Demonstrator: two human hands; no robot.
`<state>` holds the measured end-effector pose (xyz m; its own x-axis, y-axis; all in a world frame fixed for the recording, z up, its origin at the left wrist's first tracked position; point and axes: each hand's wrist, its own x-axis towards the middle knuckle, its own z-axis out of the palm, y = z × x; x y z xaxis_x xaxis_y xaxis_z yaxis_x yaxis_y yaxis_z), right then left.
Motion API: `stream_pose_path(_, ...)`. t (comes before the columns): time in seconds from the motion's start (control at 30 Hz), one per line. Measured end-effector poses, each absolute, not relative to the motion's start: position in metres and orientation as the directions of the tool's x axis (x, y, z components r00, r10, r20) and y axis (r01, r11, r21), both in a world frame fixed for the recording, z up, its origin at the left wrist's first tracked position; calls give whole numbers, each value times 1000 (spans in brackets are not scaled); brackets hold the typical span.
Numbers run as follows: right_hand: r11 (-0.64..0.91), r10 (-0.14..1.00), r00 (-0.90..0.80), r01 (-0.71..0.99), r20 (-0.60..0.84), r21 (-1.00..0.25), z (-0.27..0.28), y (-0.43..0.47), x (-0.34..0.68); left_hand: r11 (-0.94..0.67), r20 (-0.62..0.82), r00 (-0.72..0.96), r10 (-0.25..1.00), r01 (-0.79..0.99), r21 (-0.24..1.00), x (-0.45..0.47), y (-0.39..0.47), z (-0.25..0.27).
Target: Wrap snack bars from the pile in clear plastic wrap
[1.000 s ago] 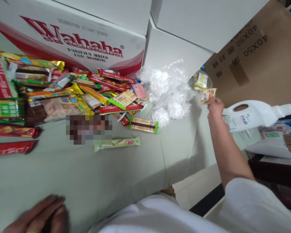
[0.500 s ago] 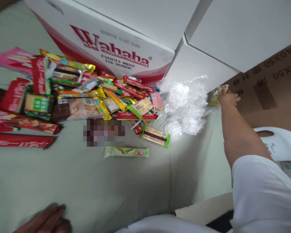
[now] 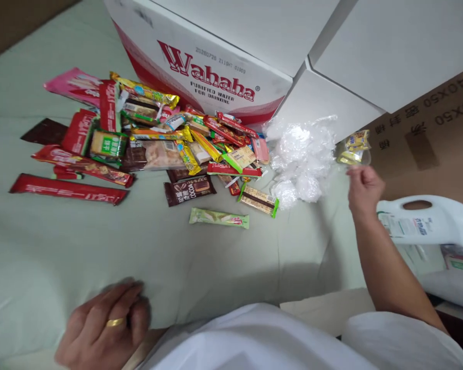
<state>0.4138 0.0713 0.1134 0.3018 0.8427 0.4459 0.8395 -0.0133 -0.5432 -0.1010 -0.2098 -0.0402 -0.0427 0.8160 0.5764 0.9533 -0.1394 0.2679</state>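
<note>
My right hand (image 3: 364, 189) hovers just in front of a small clear container (image 3: 364, 157) at the right, its fingers curled in and nothing showing in them. A yellow snack packet (image 3: 358, 140) sits in that container. Down at the lower left, my left hand (image 3: 104, 326), with a gold ring on one finger, rests on the pale green cloth (image 3: 170, 262). Its fingers are bent and pressed together, with nothing visible between them. Nearest to it among the snacks are a green wafer bar (image 3: 219, 218) and a brown cocoa packet (image 3: 189, 190).
A pile of wrapped snacks (image 3: 158, 154) spreads before a Wahaha water carton (image 3: 216, 77). Crumpled clear plastic bags (image 3: 301, 154) lie right of the pile. White boxes (image 3: 401, 46) and a brown carton (image 3: 443, 128) stand behind. A white jug (image 3: 432, 218) lies beside my right forearm.
My right hand has let go of the yellow packet and drawn back toward me. The view has shifted, so more of my left hand shows.
</note>
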Motion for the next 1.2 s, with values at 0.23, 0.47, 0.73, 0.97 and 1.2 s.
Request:
stream_pose_path(0.23, 342, 934, -289, 894, 211, -290, 106, 68, 333, -222, 614, 15, 789, 939, 262, -101, -207, -36)
stream_pose_path(0.47, 239, 959, -235, 971, 155, -6, 112, 95, 303, -216, 535, -27, 844, 897, 385, -95, -206, -17)
stream_pose_path(0.73, -75, 985, 168, 221, -38, -972, 115, 27, 268, 18, -9, -30, 1000, 320, 947, -73, -168, 28)
stream_pose_path(0.97, -225, 941, 225, -148, -254, -963, 61, -44, 214, 197, -138, 293, 946, -180, 964, -9, -66, 37)
stream_pose_path(1.2, -25, 999, 30, 368, -15, -929, 55, -79, 198, 127, -119, 209, 971, -23, 992, 12, -53, 17)
